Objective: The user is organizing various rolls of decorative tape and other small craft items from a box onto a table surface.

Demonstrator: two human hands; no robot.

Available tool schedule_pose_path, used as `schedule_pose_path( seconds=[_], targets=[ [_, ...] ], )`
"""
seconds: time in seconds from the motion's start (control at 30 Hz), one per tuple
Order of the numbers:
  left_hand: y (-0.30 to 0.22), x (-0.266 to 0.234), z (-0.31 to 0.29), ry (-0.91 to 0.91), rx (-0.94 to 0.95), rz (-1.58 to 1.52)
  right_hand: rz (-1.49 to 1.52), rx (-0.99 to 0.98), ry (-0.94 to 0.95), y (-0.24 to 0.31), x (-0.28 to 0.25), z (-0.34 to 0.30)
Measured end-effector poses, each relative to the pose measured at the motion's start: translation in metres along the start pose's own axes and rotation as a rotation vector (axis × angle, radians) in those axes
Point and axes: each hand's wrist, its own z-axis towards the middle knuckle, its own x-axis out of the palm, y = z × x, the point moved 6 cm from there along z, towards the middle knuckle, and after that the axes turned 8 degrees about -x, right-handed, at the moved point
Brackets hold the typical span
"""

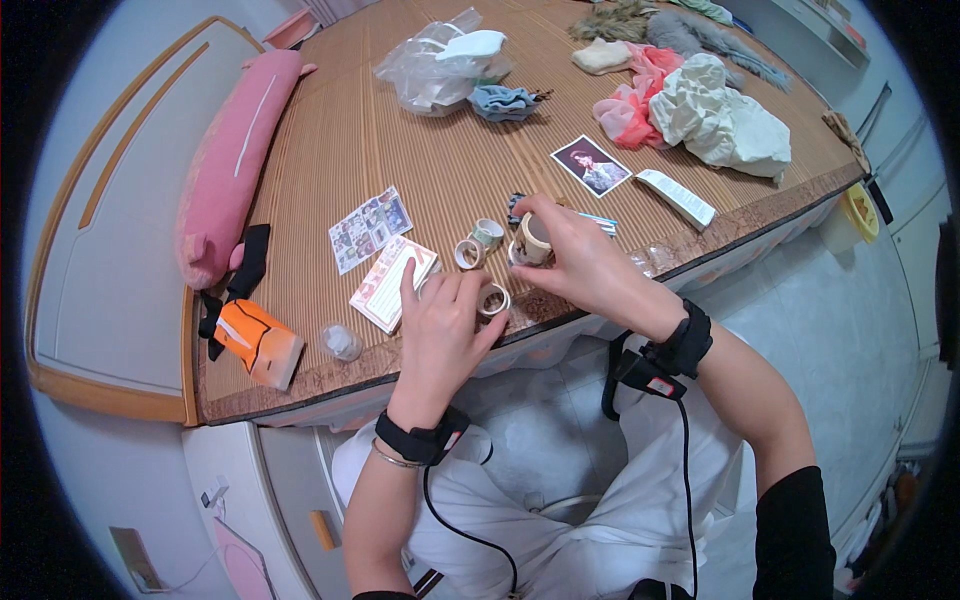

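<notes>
My right hand (580,258) grips a small stack of tape rolls (537,232) between thumb and fingers, just above the mat's near edge. Close by on its left, my left hand (440,325) curves its thumb and fingers about a white-edged tape roll (504,291). Part of another roll shows behind the left fingers. Between and beyond the hands, a green-patterned tape roll (488,232) and a pale tape roll (469,254) rest on the mat. A pink-bordered paper pad (385,290) lies beside my left fingers, with a sticker sheet (370,229) behind it.
A clear round container (341,342) and an orange-and-white pack (258,343) sit at left near a long pink plush (240,160). At right lie a photo card (592,166) and a white box (676,198). Plastic bags (430,65) and bunched cloths (715,120) are farther back.
</notes>
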Motion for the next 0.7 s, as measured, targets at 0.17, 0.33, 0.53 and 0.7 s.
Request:
schedule_pose_path(
  seconds=[0.17,0.33,0.53,0.7],
  targets=[
    [0.006,0.004,-0.001,-0.01,-0.009,-0.042,0.184,0.066,0.071,0.004,0.012,0.003],
    [0.006,0.002,-0.002,-0.033,-0.005,-0.023,0.262,0.088,0.148,0.005,0.026,0.002],
    [0.006,-0.001,-0.003,-0.056,-0.005,0.02,0.092,-0.124,0.12,0.012,0.038,0.001],
    [0.015,0.003,-0.006,0.019,-0.051,-0.021,0.161,0.023,0.283,0.018,0.048,0.005]
  ],
)
